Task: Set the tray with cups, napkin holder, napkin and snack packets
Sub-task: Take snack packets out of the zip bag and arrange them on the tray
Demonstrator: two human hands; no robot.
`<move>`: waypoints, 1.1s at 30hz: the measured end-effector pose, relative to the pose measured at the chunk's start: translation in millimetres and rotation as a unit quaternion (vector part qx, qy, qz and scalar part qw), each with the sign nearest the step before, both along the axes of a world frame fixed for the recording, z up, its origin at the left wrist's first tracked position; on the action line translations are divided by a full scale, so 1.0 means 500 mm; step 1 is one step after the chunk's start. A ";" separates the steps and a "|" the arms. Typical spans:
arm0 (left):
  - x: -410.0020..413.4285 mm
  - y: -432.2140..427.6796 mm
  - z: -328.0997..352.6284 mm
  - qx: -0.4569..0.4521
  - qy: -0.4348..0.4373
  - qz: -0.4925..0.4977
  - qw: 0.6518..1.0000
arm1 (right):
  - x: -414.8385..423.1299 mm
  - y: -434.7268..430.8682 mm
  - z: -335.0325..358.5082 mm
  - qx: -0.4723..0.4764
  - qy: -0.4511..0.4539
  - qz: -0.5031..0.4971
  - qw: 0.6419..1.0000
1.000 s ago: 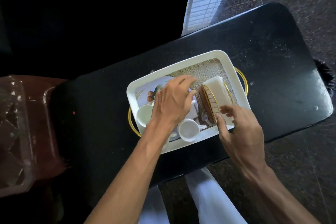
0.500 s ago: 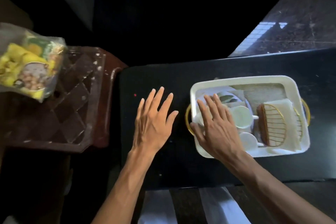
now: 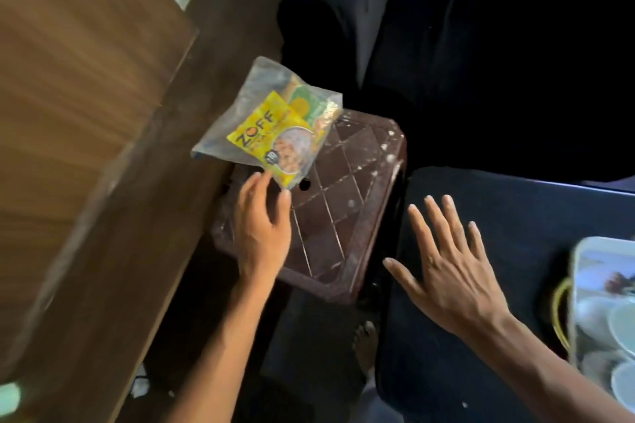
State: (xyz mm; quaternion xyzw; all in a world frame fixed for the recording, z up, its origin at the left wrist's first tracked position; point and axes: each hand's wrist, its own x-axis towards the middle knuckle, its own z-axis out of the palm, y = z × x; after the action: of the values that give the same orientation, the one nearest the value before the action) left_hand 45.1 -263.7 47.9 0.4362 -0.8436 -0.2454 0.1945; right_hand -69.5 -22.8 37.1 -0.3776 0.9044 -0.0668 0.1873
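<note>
A clear plastic bag of yellow and green snack packets (image 3: 275, 124) lies on the far left corner of a brown plastic stool (image 3: 336, 209). My left hand (image 3: 263, 227) reaches over the stool, fingers apart, its fingertips touching the bag's near edge without closing on it. My right hand (image 3: 450, 261) hovers flat and spread over the black table (image 3: 498, 209), holding nothing. The white tray (image 3: 580, 251) with white cups (image 3: 623, 323) and a gold handle (image 3: 560, 312) is cut off at the right edge. The napkin holder is out of view.
A wooden panel (image 3: 79, 113) rises at the left, close to the stool. A bare foot (image 3: 366, 343) shows on the floor between stool and table. The area behind the stool is dark.
The view has swung left from the tray to the stool. My left hand moved from the table to the snack bag. My right hand left the tray and now hovers over the table.
</note>
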 end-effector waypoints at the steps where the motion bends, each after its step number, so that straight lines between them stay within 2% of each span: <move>1: -0.001 -0.039 -0.003 0.052 0.023 0.056 0.997 | 0.005 -0.026 0.003 -0.005 0.000 0.004 1.000; 3: -0.011 -0.118 -0.013 0.173 0.091 0.184 0.963 | 0.017 -0.075 0.005 -0.011 0.002 0.011 1.000; 5: -0.028 -0.195 -0.024 0.283 0.176 0.275 0.902 | 0.027 -0.114 0.003 -0.015 0.001 0.015 1.000; 7: -0.051 -0.261 -0.038 0.366 0.233 0.297 0.851 | 0.035 -0.145 -0.003 -0.018 0.000 0.015 1.000; 10: -0.083 -0.324 -0.061 0.398 0.241 0.297 0.834 | 0.044 -0.173 -0.010 -0.014 -0.003 0.024 1.000; 13: -0.109 -0.346 -0.070 0.340 0.265 0.323 0.842 | 0.050 -0.180 -0.003 -0.022 0.003 0.026 0.999; 15: -0.117 -0.339 -0.053 0.274 0.254 0.306 0.876 | 0.051 -0.177 0.014 -0.043 0.003 0.015 0.999; 18: -0.123 -0.294 0.001 0.241 0.271 0.195 0.911 | 0.044 -0.162 0.058 -0.097 0.011 -0.016 0.995; 21: -0.132 -0.210 0.084 0.109 0.236 0.051 0.964 | 0.036 -0.136 0.120 -0.204 0.010 -0.083 0.975; 23: -0.135 -0.145 0.140 0.033 0.201 -0.058 0.977 | 0.026 -0.117 0.173 -0.299 -0.038 -0.171 0.938; 25: -0.136 -0.089 0.196 -0.069 0.151 -0.149 0.975 | 0.009 -0.104 0.234 -0.384 -0.132 -0.272 0.873; 27: -0.130 -0.036 0.261 -0.194 0.144 -0.247 0.938 | -0.009 -0.086 0.301 -0.441 -0.229 -0.346 0.796; 29: -0.110 0.014 0.333 -0.270 0.125 -0.331 0.896 | -0.026 -0.059 0.371 -0.476 -0.293 -0.389 0.732; 31: -0.087 0.068 0.396 -0.317 0.085 -0.376 0.867 | -0.036 -0.018 0.442 -0.486 -0.338 -0.421 0.687; 33: -0.064 0.130 0.439 -0.335 0.066 -0.402 0.849 | -0.040 0.033 0.496 -0.486 -0.353 -0.452 0.659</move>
State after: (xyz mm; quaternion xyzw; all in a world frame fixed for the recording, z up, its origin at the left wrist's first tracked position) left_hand 12.9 -198.7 267.2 -0.0503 -0.9615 -0.0326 0.2682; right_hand -89.6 -6.5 285.1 0.0921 0.6683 -0.7016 0.2294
